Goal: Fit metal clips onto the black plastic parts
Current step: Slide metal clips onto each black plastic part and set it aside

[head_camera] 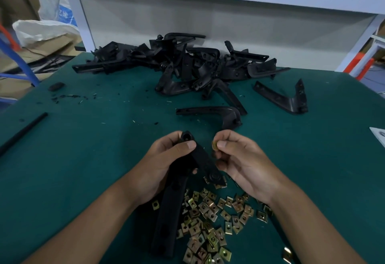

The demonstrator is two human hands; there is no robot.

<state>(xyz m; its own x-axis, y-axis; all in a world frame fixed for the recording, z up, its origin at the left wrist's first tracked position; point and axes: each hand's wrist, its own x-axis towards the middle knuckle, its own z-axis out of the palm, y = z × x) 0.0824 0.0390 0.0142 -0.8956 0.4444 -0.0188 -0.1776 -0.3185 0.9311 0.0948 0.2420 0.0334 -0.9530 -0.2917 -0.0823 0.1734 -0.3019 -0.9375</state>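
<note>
Black, angled plastic part (193, 159) gripped in left hand (166, 159) — right hand (243, 159) pinches 1 brass-coloured clip (214, 145).

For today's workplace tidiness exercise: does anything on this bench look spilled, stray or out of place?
Yes. Black crumbs and pale slivers are scattered over the green mat, far left, like trimming debris. The metal clips lie loose in a spread heap, not in a tray. One clip sits apart at the right.

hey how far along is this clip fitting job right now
Done: nothing shows a fitted clip. In hand: the left hand grips a black part, the right hand pinches one clip beside it, not yet on. Left: the pile of parts and loose clips.
</note>
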